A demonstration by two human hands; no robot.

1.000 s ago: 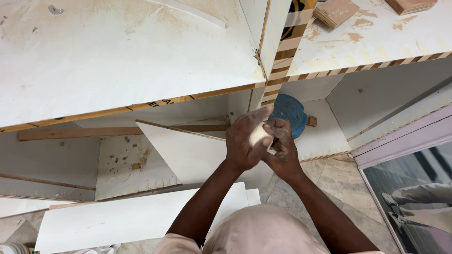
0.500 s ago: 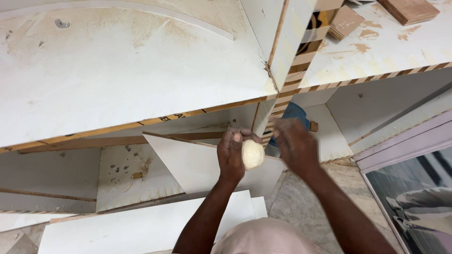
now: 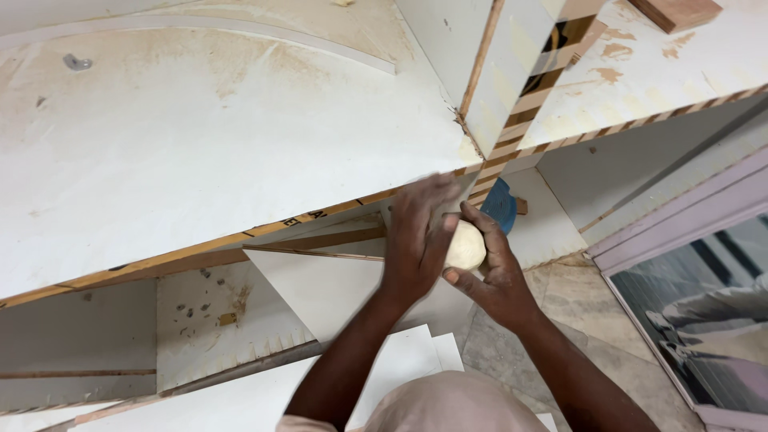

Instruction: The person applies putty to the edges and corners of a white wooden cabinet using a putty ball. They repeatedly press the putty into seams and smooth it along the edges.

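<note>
Both hands have closed in on the pale lump point(image 3: 466, 246) again. Half a second ago the right hand point(image 3: 494, 272) had come off it and the left hand point(image 3: 418, 236) held it alone; now the right cups it from below and behind, fingers curled around its far side, while the left lies over its near side with fingers stretched flat and slightly blurred — it looks to be in motion, pressing or rolling. A second ago the two hands were also clasped round the lump, so the work seems to be a repeated kneading between the palms.

The lump sits between the hands, in the air just below the front edge of the white surface point(image 3: 200, 160), near the striped edge band point(image 3: 512, 128). A blue disc point(image 3: 502, 206) shows just behind the right hand's fingers. White boards point(image 3: 320, 292) lie on the floor below — none touched.
</note>
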